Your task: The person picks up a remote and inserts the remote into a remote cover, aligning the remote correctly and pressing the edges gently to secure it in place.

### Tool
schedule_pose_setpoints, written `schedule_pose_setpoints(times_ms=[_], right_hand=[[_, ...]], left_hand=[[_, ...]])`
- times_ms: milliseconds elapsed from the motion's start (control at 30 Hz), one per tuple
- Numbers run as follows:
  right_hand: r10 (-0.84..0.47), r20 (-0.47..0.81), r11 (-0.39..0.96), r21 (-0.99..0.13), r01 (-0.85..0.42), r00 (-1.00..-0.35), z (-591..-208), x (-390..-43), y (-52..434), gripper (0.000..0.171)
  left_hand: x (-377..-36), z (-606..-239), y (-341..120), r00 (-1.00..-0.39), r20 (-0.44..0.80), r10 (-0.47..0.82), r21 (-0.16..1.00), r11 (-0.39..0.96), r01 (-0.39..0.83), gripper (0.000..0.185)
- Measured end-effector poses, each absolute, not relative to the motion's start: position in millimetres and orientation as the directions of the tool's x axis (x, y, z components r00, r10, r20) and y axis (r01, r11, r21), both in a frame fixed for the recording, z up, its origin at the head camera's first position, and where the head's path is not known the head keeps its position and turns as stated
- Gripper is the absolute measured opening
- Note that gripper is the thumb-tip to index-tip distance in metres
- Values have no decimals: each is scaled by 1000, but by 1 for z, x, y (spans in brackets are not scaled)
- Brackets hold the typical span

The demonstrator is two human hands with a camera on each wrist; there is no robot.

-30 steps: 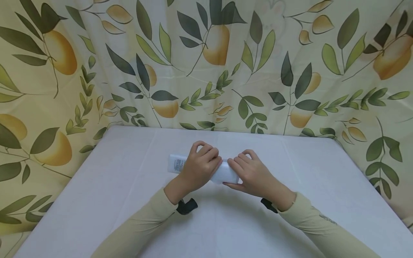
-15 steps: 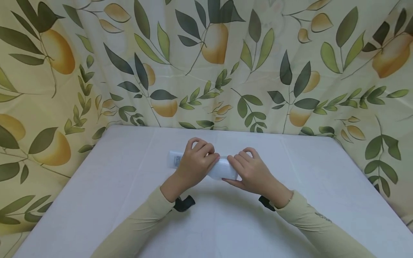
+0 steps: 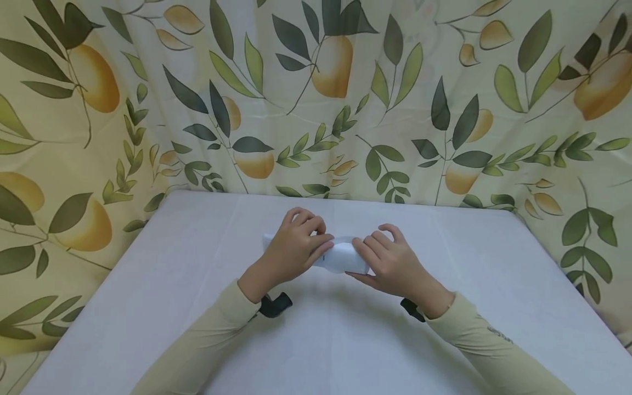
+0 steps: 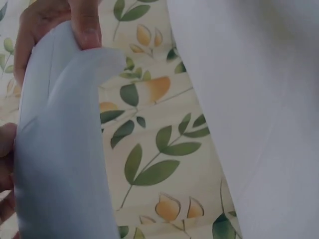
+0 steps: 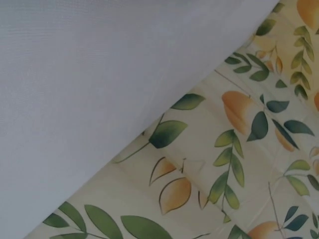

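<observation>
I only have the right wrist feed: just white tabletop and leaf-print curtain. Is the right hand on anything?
Observer: Yes. In the head view the right hand grips one end of a white pouch.
Operator: And the left?
Observer: The left hand grips the pouch's other end, fingers curled over it.
Operator: Is the pouch flat on the table?
Observer: Doesn't look flat. The left wrist view shows the pouch as a curved white sheet, with a thumb pressed on its upper edge.
</observation>
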State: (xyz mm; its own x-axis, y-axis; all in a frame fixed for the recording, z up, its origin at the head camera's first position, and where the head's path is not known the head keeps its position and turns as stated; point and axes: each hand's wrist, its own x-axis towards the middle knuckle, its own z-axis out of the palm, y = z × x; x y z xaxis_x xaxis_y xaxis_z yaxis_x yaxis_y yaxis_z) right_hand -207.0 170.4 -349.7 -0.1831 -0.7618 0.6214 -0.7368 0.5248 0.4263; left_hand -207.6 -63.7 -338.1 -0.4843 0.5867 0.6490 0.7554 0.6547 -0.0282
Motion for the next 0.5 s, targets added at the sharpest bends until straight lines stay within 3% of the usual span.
schedule_pose_setpoints(times_ms=[200, 500], right_hand=[[-772, 604, 507, 394, -767, -200, -352, -207, 170, 69], [-780, 587, 461, 308, -832, -215, -353, -208, 168, 64]], left_hand=[[-209, -344, -57, -426, 687, 589, -53, 625, 779, 10], [-208, -343, -49, -387, 723, 573, -66, 614, 787, 13]])
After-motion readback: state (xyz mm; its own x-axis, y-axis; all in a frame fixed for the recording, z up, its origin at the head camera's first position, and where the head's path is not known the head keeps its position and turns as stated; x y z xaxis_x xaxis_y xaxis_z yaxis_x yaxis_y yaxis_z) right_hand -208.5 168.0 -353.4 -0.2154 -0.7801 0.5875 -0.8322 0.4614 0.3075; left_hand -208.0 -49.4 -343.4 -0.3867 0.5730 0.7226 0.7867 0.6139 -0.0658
